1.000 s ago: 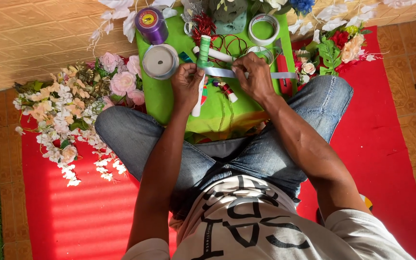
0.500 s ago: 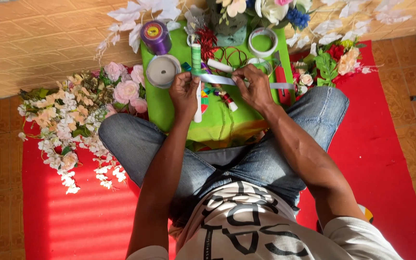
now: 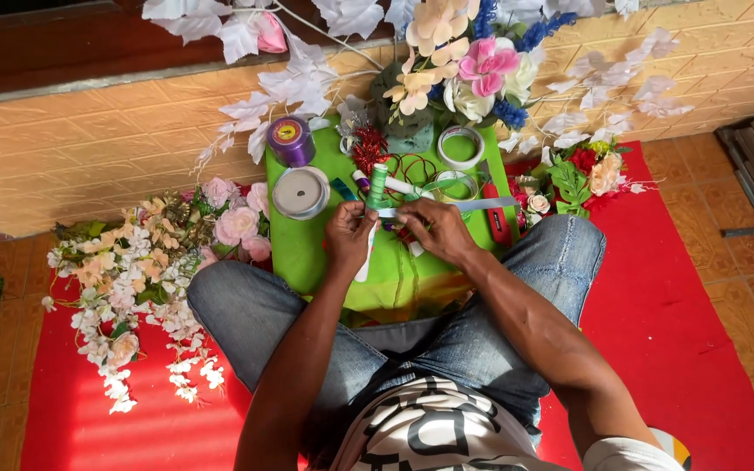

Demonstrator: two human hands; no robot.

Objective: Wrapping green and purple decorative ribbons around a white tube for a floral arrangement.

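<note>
A green stem (image 3: 378, 186) is gripped by the left hand (image 3: 350, 237). A pale ribbon (image 3: 473, 205) (stretched rightward) is pinched by the right hand (image 3: 435, 231) over the green board (image 3: 307, 253).

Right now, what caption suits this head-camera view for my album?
Seated on a red mat, left hand and right hand wrap pale ribbon around a green stem.

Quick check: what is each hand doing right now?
Left hand: closed on the upright green wrapped stem.
Right hand: pinching the pale blue satin ribbon against that stem.
</note>
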